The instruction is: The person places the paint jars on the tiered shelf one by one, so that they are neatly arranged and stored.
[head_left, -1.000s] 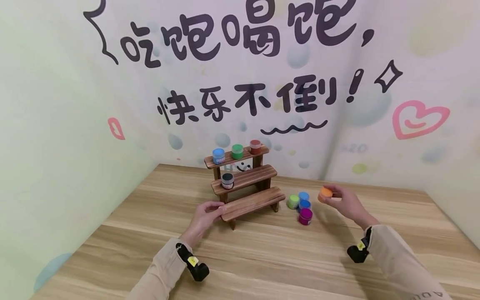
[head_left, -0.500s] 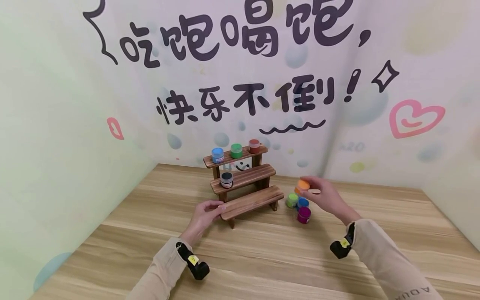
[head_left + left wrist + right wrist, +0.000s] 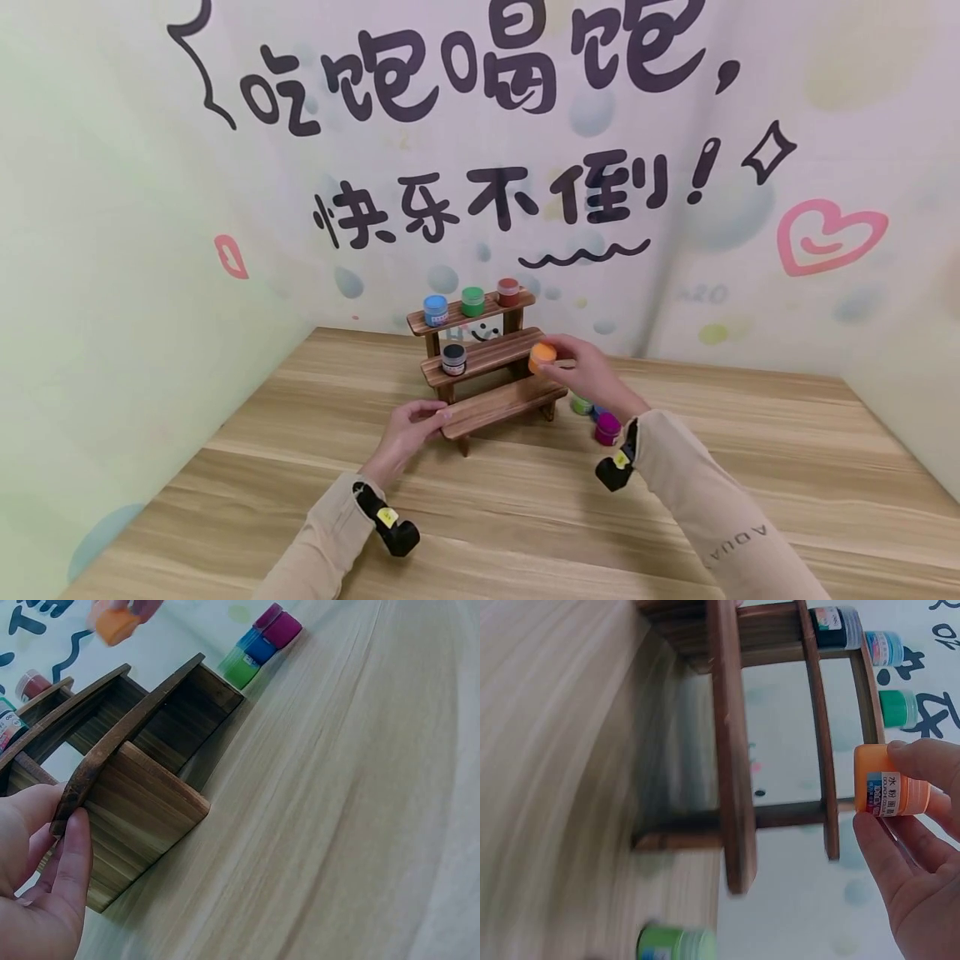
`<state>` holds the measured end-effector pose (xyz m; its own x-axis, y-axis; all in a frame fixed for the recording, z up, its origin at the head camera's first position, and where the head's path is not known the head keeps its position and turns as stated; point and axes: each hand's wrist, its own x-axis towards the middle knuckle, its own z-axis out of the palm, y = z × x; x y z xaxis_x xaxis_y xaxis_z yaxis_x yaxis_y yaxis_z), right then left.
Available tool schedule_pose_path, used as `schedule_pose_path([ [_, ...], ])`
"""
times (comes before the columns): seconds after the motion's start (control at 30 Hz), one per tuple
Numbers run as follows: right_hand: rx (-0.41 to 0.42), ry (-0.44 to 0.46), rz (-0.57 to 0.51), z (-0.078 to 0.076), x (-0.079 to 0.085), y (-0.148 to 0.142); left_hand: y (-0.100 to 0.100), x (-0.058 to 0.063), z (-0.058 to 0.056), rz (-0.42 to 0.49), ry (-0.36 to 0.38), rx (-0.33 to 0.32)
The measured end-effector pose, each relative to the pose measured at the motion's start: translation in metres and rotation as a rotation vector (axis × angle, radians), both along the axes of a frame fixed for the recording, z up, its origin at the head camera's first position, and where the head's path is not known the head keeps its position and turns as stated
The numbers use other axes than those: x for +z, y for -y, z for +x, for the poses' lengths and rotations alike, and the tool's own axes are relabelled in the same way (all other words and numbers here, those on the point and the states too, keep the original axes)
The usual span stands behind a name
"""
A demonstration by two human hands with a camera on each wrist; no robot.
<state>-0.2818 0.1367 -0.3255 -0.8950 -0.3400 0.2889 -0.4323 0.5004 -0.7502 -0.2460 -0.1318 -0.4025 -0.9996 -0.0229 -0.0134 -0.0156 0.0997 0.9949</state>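
Note:
A three-step wooden display stand [image 3: 495,358] stands on the table. My left hand [image 3: 406,437] pinches the left end of its lowest step, with thumb above and fingers below in the left wrist view. My right hand [image 3: 588,371] holds an orange gouache paint jar [image 3: 889,780] between thumb and fingers, near the right end of the middle step. It looks raised off the step in the right wrist view. A black paint jar [image 3: 453,359] sits at the middle step's left end. Light blue [image 3: 436,310], green [image 3: 473,302] and red-brown [image 3: 507,292] jars line the top step.
To the stand's right, a purple jar [image 3: 607,429], a blue jar [image 3: 256,646] and a lime green jar [image 3: 238,669] stand grouped on the wooden table [image 3: 525,517]. My right hand and sleeve partly cover that group in the head view. A printed cloth wall rises behind.
My right hand has carried the orange paint jar leftward, from right of the grouped jars, over them, to the middle step's right end. My left hand has stayed on the stand.

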Motion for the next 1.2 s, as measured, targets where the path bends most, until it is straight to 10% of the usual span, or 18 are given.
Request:
schedule_pose_path([
  [0.5, -0.029, 0.059, -0.029, -0.022, 0.008, 0.053, 0.003, -0.006, 0.0, 0.013, -0.095, -0.038],
  [1.2, -0.015, 0.029, -0.05, -0.028, -0.002, 0.07, 0.0, -0.002, -0.003, 0.002, -0.012, 0.005],
])
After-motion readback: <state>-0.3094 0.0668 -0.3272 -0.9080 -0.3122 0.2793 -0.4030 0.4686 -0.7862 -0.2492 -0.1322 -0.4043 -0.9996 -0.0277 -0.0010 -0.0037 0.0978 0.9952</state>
